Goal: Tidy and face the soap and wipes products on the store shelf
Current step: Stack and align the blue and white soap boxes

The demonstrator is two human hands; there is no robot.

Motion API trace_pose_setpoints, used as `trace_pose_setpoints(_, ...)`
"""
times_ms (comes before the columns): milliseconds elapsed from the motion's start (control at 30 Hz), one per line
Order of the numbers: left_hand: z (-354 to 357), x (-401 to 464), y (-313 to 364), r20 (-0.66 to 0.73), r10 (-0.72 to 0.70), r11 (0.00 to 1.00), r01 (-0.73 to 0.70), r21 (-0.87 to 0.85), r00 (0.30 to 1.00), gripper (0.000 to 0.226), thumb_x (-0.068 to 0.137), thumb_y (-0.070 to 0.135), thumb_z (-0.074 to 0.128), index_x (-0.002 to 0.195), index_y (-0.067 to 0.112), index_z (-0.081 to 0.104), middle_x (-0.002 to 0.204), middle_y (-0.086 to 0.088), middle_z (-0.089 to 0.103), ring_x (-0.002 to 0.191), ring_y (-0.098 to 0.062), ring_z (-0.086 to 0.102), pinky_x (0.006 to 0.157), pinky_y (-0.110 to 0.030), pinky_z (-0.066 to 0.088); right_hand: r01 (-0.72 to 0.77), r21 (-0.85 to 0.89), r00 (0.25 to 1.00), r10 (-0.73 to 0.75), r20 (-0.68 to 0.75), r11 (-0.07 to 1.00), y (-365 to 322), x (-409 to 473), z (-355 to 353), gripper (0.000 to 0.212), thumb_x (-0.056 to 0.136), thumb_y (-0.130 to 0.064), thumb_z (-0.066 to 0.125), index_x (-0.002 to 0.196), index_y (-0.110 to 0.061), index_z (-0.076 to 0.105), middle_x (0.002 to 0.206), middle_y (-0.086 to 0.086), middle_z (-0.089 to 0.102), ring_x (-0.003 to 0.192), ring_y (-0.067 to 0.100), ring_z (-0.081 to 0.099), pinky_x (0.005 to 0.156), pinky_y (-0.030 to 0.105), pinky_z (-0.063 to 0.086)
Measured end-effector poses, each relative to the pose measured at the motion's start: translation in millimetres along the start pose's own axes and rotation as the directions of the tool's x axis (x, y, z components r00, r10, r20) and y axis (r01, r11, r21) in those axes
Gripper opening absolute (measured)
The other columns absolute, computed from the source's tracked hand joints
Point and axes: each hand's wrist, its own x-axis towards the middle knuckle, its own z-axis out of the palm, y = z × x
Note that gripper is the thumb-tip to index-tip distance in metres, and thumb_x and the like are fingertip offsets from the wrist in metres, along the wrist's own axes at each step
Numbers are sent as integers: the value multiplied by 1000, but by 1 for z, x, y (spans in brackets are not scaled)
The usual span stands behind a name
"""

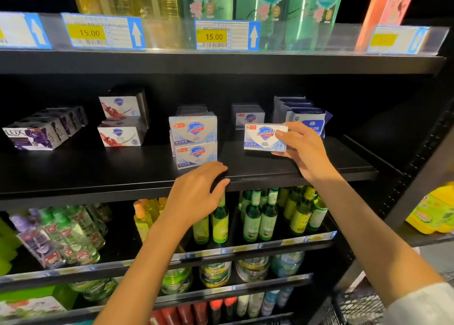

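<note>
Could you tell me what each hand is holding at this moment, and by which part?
The right hand pinches the white-and-blue Safeguard soap box by its right end. The left hand holds nothing.

right hand [303, 148] gripping soap box [264, 138], black shelf [98, 172]

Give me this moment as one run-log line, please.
right hand: grips white Safeguard box, above shelf | left hand: open, at shelf edge | two-box Safeguard stack: faced | wipes packs: behind held box
</note>
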Motion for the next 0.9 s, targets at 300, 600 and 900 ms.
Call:
trace_pose_setpoints(300,13,72,50,207,-283,588,340,-734,936,55,101,17,68,151,19,46,135,-3,62,121,-17,65,97,-36,60,12,10,1000,-12,11,1000,-3,-13,-8,35,96,-13,73,128,-6,61,109,2,80,114,20,73,97,50,60)
trace_pose_setpoints(600,21,94,36,434,-239,-57,434,-899,869,33,104,28,62,130,8,61,125,-19,71,117,-34,71,89,-47,64,-11,-8,999,12,43,1000,-2,-13,-6,34,94,-13,76,126,-11,63,112,6,79,114,22,73,103,54,56)
trace_pose_setpoints(900,25,94,34,421,-256,45,446,-894,870,26,104,27,64,122,9,65,119,-15,74,112,-26,74,94,-48,62,-3,-6,994,4,110,1000,-5,-15,-6,34,95,-10,74,126,-16,61,110,-1,79,114,22,73,96,46,61)
